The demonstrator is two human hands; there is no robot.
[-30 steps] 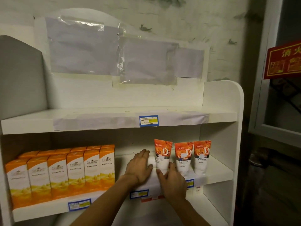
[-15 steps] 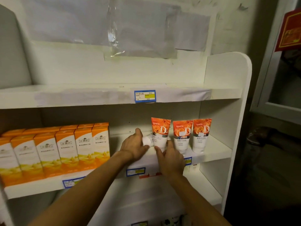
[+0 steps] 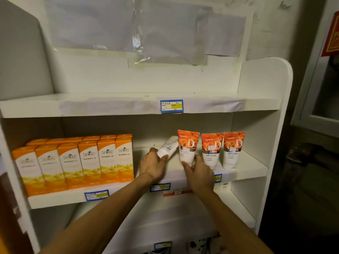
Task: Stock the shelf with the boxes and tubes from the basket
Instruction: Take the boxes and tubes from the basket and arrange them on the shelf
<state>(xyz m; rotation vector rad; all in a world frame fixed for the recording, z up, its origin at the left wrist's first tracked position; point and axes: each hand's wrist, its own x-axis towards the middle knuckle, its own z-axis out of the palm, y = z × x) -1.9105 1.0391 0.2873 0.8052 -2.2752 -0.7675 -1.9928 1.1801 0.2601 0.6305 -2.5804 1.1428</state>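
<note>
1. The left hand grips a white tube by its cap end; the tube tilts up and to the right over the middle shelf, barcode side facing out, its far end hidden behind the next tube.
2. The right hand pinches the foot of an upright orange tube between thumb and fingers, cap down on the shelf.
3. Two more tubes stand just to its right, close together, each orange with a rose on top and white below.
4. The tube fronts read "DANZ" with a large "D"; the smaller print is too fine to read.
5. Two rows of orange-and-white boxes fill the left half of the same shelf, their logo in characters too small to make out.
6. Blue price tags sit on the shelf edges; the handwriting on them cannot be read.
7. Bare shelf lies between the boxes and the tubes, where both hands work, and a narrow strip lies between the last tube and the right side panel.
8. The top shelf holds only taped paper along its front edge.
</note>
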